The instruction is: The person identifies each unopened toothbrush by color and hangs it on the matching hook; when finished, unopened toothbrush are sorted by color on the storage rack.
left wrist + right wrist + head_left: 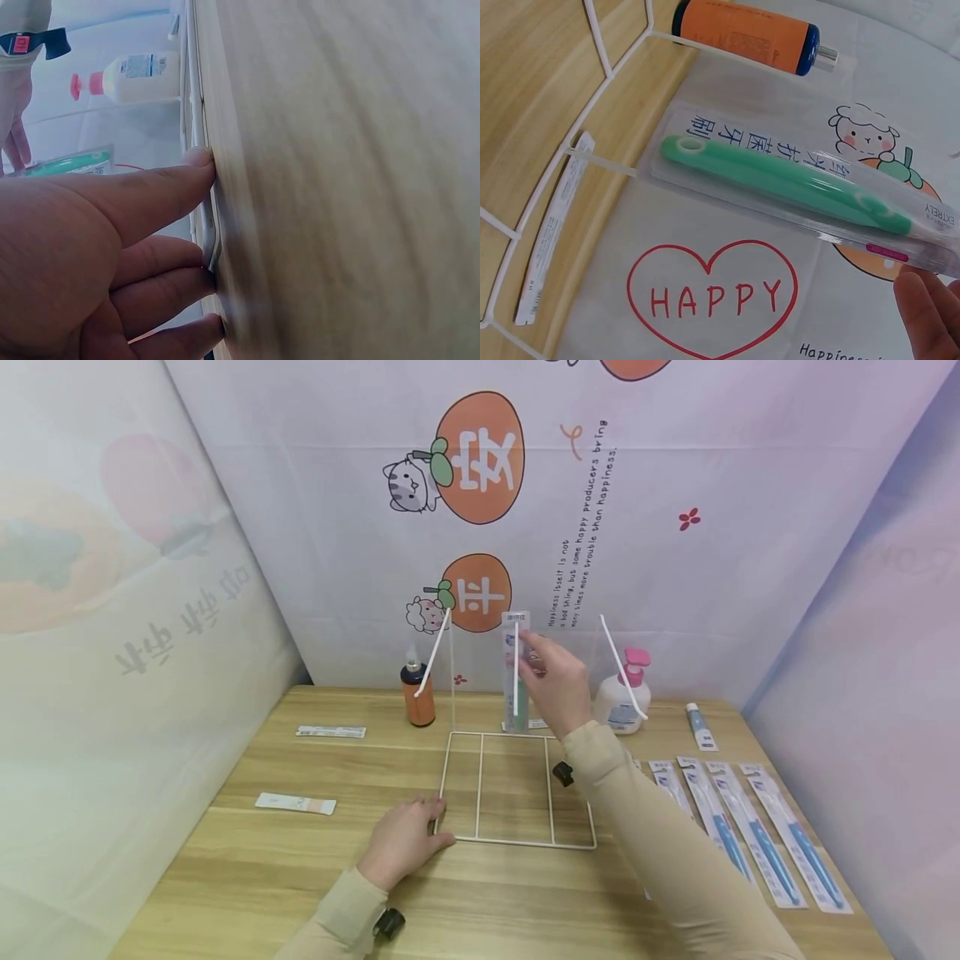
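Holding a clear toothbrush pack [508, 687] upright at the back of a white wire rack [517, 842], the right hand [557, 681] pinches it by its upper part. Grip: narrow, fingers and thumb at the pack's right edge as the head view shows it. Most of the pack hangs below the fingertips; its lower end is near the rack's rear base bar. In the right wrist view, the green handle [780, 180] inside points away from the hand, toward the base.

Middle prong [516, 668]: seen across the front of the pack in the head view. Whether the pack is hooked on it cannot be told.

Left hand [401, 843]: at the rack's front left corner, thumb apart from the fingers, fingertips touching the wire; well apart from the pack.

Surroundings: orange bottle [420, 697] behind the rack, left of the pack; white pump bottle [621, 703] behind, right of it. A slim white packet [555, 232] lies just behind the base. Two flat packets [296, 803] lie on the wooden table [247, 885], left of the rack. On the right: a row of blue-handled toothbrush packs [797, 835], with a small tube [701, 727] beyond them.
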Available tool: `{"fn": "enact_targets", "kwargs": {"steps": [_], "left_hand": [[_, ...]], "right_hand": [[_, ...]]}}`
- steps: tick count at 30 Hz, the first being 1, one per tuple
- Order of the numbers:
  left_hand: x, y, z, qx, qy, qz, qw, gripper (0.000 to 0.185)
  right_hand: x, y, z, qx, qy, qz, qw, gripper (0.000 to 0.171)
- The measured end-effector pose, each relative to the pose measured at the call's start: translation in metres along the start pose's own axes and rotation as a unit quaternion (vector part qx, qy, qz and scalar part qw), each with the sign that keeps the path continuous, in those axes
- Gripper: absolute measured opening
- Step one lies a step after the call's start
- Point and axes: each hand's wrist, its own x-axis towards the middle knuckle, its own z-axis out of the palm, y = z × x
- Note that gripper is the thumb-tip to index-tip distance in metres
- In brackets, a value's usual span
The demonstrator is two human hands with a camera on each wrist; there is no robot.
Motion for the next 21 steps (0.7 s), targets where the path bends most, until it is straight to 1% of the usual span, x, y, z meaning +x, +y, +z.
{"fn": "enact_targets", "kwargs": {"steps": [6,13,18,21], "left_hand": [[-0.001,0.001,0.0,0.001,0.002,0.0,1.0,0.059],[-0.003,0.0,0.001,0.002,-0.004,0.0,1.0,0.059],[-0.002,0.0,0.0,0.001,-0.004,0.002,1.0,0.057],[0.0,0.001,-0.001,0.002,-0.001,0.004,1.0,0.057]], "right_hand": [[-0.001,0.0,0.001,0.003,0.004,0.002,1.0,0.043],[-0.007,0.003,0.002,0.004,0.003,0.003,1.0,0.043],[-0.011,0.009,-0.006,0.029,0.013,0.0,0.999,0.044],[-0.015,0.012,-0.015,0.044,0.026,0.023,0.998,0.045]]}}
